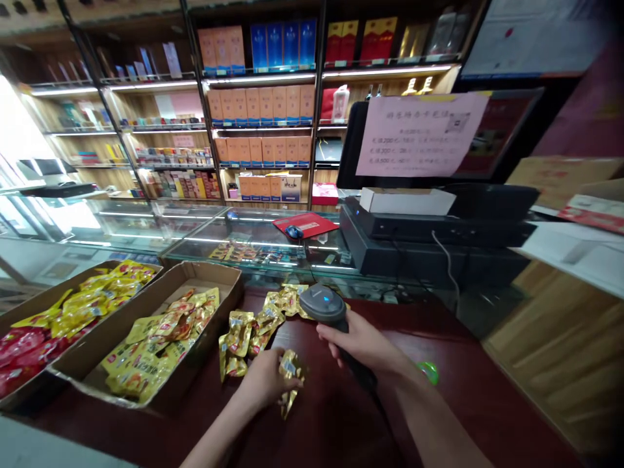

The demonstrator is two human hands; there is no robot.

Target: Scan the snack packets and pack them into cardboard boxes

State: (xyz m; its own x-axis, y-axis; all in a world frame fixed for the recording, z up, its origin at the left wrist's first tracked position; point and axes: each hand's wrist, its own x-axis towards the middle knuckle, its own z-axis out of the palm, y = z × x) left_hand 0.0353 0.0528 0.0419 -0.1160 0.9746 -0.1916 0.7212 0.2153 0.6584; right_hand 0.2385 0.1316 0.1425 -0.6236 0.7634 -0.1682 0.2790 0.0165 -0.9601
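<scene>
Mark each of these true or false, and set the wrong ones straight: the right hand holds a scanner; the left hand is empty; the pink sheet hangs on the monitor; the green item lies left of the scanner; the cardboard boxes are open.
1. The right hand holds a scanner. True.
2. The left hand is empty. False: the left hand holds a gold packet.
3. The pink sheet hangs on the monitor. True.
4. The green item lies left of the scanner. False: the green item is to its right.
5. The cardboard boxes are open. True.
</scene>
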